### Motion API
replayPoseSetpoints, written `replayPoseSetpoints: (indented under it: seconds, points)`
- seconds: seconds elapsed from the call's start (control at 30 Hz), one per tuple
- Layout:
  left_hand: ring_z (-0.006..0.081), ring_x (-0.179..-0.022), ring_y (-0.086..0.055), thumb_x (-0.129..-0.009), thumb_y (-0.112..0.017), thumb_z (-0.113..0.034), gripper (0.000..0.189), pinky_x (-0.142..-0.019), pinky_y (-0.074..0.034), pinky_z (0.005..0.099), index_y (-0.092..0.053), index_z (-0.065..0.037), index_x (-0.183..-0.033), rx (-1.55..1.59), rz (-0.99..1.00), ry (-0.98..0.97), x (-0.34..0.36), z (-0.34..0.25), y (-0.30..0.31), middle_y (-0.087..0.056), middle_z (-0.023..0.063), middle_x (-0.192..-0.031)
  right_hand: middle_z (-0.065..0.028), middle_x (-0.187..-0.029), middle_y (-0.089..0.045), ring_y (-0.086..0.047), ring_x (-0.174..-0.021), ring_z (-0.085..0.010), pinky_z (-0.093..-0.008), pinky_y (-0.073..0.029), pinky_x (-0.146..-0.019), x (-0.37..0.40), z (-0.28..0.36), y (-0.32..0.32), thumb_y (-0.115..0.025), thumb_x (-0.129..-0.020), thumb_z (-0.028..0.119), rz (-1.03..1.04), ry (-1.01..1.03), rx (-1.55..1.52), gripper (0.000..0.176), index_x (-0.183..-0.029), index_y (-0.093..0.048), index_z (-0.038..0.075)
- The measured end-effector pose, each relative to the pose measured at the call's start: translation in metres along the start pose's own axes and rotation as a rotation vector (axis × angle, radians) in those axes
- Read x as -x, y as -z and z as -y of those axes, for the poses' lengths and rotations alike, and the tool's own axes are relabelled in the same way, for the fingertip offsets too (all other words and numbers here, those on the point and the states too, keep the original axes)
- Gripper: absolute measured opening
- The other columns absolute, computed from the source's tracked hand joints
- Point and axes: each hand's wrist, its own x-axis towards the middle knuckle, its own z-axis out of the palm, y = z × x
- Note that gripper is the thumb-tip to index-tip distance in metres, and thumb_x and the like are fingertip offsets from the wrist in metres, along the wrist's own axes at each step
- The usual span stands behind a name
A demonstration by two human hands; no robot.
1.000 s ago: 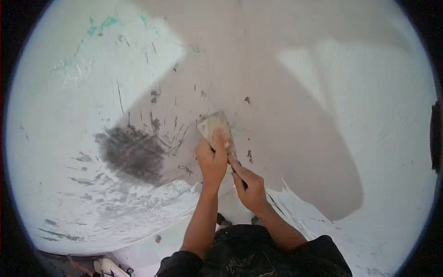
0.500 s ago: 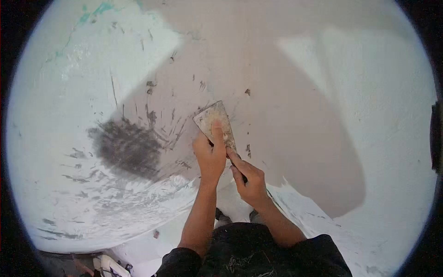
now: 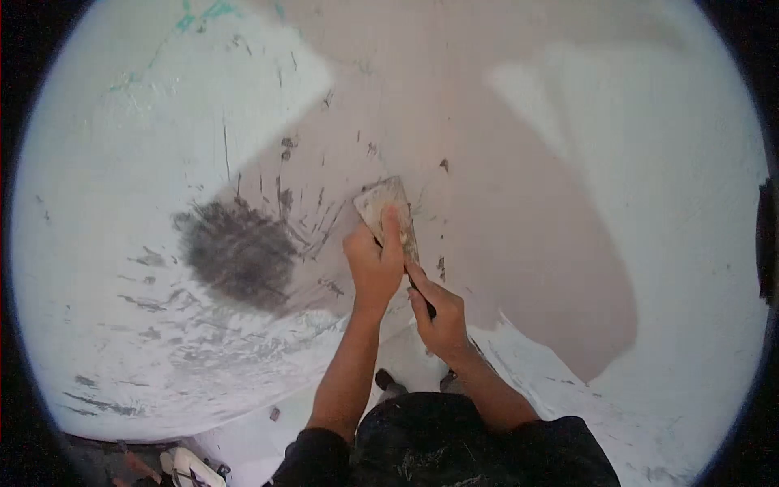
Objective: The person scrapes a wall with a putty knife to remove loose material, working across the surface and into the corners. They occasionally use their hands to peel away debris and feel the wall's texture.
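Right hand [image 3: 438, 321] clenched on the scraper [image 3: 383, 204] handle, left hand [image 3: 372, 268] pressing its blade flat, a tilted corner could gouge the wall [image 3: 527, 203].

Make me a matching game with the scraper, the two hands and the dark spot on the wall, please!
Things:
1. flat, plaster-smeared metal scraper
2. person's left hand
3. person's right hand
4. dark grey scraped patch

Places:
A. on the white wall, left of both hands
B. gripping the scraper's lower end, nearest the body
C. holding the scraper higher up, one finger laid along the blade
D. set against the wall, its wide edge above both hands

Pairs: 1-D, 2-C, 3-B, 4-A.
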Motion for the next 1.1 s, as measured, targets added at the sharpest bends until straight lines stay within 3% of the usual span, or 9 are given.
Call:
replayPoseSetpoints:
  seconds: [0.2,0.27,0.53,0.6,0.63,0.77,0.83,0.97,1.1]
  points:
    - [0.0075,-0.049,-0.046,-0.097,-0.054,-0.021,0.038,-0.044,-0.035,0.0307,-0.056,0.006,-0.069,0.017,0.009,0.041,0.005,0.005,0.004,-0.053,0.0049,-0.052,-0.0222,-0.11,-0.066,-0.069,-0.086,-0.0238,-0.0303,-0.051,-0.074,0.002,-0.006,-0.003,-0.055,-0.088,-0.005,0.025,0.032,0.064,0.045,-0.133,-0.052,0.0]
    - [0.0074,-0.049,-0.045,-0.097,-0.054,-0.021,0.038,-0.044,-0.035,0.0306,-0.056,0.005,-0.07,-0.002,-0.013,0.045,0.005,0.003,0.003,-0.052,0.0044,-0.052,-0.0217,-0.1,-0.066,-0.067,-0.078,-0.0294,-0.0373,-0.053,-0.071,-0.005,-0.006,0.0,-0.057,-0.09,0.001,-0.027,0.067,0.005,0.048,-0.136,-0.05,0.01]
    - [0.0078,-0.052,-0.046,-0.097,-0.054,-0.022,0.037,-0.046,-0.035,0.0298,-0.057,0.006,-0.073,0.048,-0.054,-0.021,0.001,-0.006,-0.001,-0.052,0.0053,-0.053,-0.0188,-0.091,-0.067,-0.065,-0.071,-0.026,-0.0353,-0.052,-0.066,-0.004,-0.009,-0.002,-0.06,-0.089,0.002,-0.017,0.107,0.058,0.047,-0.135,-0.052,0.01]
    - [0.0076,-0.053,-0.045,-0.097,-0.053,-0.022,0.037,-0.046,-0.035,0.0298,-0.057,0.006,-0.074,0.044,-0.021,-0.007,-0.014,-0.014,-0.005,-0.052,0.0055,-0.054,-0.0226,-0.108,-0.066,-0.069,-0.088,-0.0233,-0.0316,-0.052,-0.077,-0.019,-0.002,0.006,-0.055,-0.089,-0.004,-0.007,0.048,0.082,0.044,-0.132,-0.053,0.001]
    - [0.0074,-0.053,-0.045,-0.098,-0.053,-0.022,0.036,-0.046,-0.035,0.0298,-0.057,0.006,-0.074,0.054,0.009,-0.024,-0.023,-0.018,-0.007,-0.053,0.0056,-0.055,-0.0186,-0.087,-0.066,-0.063,-0.066,-0.0252,-0.0345,-0.05,-0.062,-0.025,0.002,0.008,-0.059,-0.089,0.002,-0.06,0.091,0.069,0.047,-0.135,-0.052,0.009]
    - [0.0076,-0.053,-0.044,-0.098,-0.053,-0.021,0.035,-0.046,-0.035,0.0298,-0.057,0.005,-0.075,0.072,-0.02,-0.044,-0.011,-0.022,-0.002,-0.052,0.0056,-0.055,-0.0186,-0.084,-0.065,-0.063,-0.067,-0.0248,-0.0344,-0.05,-0.064,-0.015,0.005,0.008,-0.059,-0.089,0.001,-0.104,0.171,0.041,0.048,-0.136,-0.052,0.009]
    - [0.0073,-0.053,-0.043,-0.098,-0.052,-0.02,0.034,-0.046,-0.034,0.0297,-0.058,0.005,-0.076,0.05,-0.087,-0.057,0.008,0.004,-0.001,-0.053,0.0053,-0.055,-0.0223,-0.107,-0.066,-0.069,-0.089,-0.0265,-0.0323,-0.052,-0.078,0.003,0.001,0.011,-0.057,-0.088,-0.004,0.082,0.019,0.051,0.043,-0.131,-0.054,-0.001]
    - [0.007,-0.053,-0.044,-0.098,-0.053,-0.02,0.033,-0.046,-0.035,0.03,-0.059,0.006,-0.078,-0.005,0.02,0.105,0.014,0.007,0.002,-0.056,0.0054,-0.056,-0.0221,-0.111,-0.065,-0.069,-0.093,-0.0288,-0.033,-0.052,-0.08,0.003,-0.008,0.012,-0.058,-0.087,-0.004,0.135,-0.066,0.036,0.043,-0.13,-0.054,0.0]
    - [0.0063,-0.054,-0.045,-0.097,-0.054,-0.019,0.032,-0.046,-0.035,0.0306,-0.06,0.006,-0.079,0.014,-0.052,0.049,0.008,-0.003,-0.009,-0.058,0.0049,-0.058,-0.0224,-0.113,-0.065,-0.069,-0.095,-0.0288,-0.0333,-0.053,-0.078,-0.001,-0.008,0.011,-0.06,-0.086,-0.003,0.071,-0.023,0.034,0.041,-0.128,-0.055,-0.002]
